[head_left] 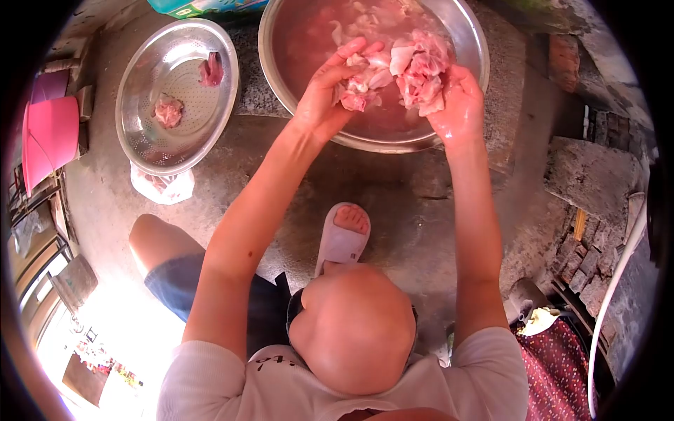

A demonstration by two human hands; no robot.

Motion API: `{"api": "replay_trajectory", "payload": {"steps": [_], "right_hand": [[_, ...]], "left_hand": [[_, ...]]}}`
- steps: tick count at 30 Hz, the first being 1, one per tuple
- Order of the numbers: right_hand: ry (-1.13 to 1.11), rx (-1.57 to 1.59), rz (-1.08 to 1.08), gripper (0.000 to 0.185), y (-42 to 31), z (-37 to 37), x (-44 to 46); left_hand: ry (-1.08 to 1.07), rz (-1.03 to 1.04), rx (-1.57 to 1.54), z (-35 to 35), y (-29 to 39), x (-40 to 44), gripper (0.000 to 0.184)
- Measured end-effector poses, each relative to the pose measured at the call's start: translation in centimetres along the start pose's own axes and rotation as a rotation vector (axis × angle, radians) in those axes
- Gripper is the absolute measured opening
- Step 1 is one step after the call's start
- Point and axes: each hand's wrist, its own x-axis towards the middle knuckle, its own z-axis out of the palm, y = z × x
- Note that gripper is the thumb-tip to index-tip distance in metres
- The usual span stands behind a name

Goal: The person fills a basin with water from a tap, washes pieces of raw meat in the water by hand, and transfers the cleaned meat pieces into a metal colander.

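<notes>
Over a wide metal basin [284, 90] of cloudy reddish water, both my hands hold raw pink meat. My left hand [330, 88] is curled round a smaller clump of pale and pink pieces [365, 84]. My right hand [456, 105] carries a larger clump of meat [421, 70] on its fingers, most of which are hidden beneath it. More pale pieces lie in the water behind the hands. To the left, a perforated metal colander [184, 133] holds two separate pieces, a pale pink one [168, 111] and a darker red one [210, 70].
A plastic bag [161, 186] lies below the colander. Pink tub [53, 137] at far left; teal package [203, 7] at the top. Stone slab [593, 172], stacked bricks and a white hose [618, 274] are on the right. My slippered foot [344, 235] is below the basin.
</notes>
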Motion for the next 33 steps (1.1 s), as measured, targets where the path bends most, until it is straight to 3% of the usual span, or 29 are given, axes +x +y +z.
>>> {"api": "replay_trajectory", "payload": {"steps": [5, 8, 9, 12, 14, 15, 17, 20, 28, 33], "right_hand": [[0.008, -0.083, -0.021, 0.034, -0.1, 2.4, -0.7], [-0.077, -0.622, -0.205, 0.026, 0.1, 2.5, -0.7], [-0.056, -0.961, -0.293, 0.017, 0.2, 3.4, -1.2], [-0.351, -1.601, -0.814, 0.014, 0.8, 3.5, -1.2], [-0.234, -1.306, -0.730, 0.016, 1.2, 3.0, -1.2], [-0.175, -1.160, -0.684, 0.017, 1.2, 2.6, -1.3], [-0.037, -0.906, -0.502, 0.022, 0.6, 2.1, -1.8], [-0.002, -0.528, -0.302, 0.025, 0.1, 1.8, -2.1], [-0.041, -0.302, -0.184, 0.036, -0.8, 1.9, -2.2], [-0.052, -0.225, -0.193, 0.038, -0.7, 3.1, -2.3]], "left_hand": [[-0.089, -0.079, 0.115, -1.0, -0.3, 0.4, 0.040], [-0.040, -0.100, 0.209, 0.7, -0.4, -0.1, 0.046], [-0.047, -0.115, 0.203, 1.2, -0.3, -0.3, 0.047], [-0.169, -0.120, 0.143, 0.7, -0.2, 0.1, 0.049], [-0.127, -0.086, 0.187, 0.6, -0.3, 0.1, 0.049], [-0.084, -0.050, 0.131, 0.8, -0.4, 0.1, 0.041], [-0.139, -0.058, -0.006, 0.9, -0.1, -0.3, 0.044], [-0.204, -0.086, -0.076, 1.1, 0.4, -0.7, 0.053], [-0.203, 0.046, 0.165, 1.0, 0.1, -0.7, 0.059], [-0.197, 0.059, 0.154, 1.3, 0.5, -1.3, 0.057]]}}
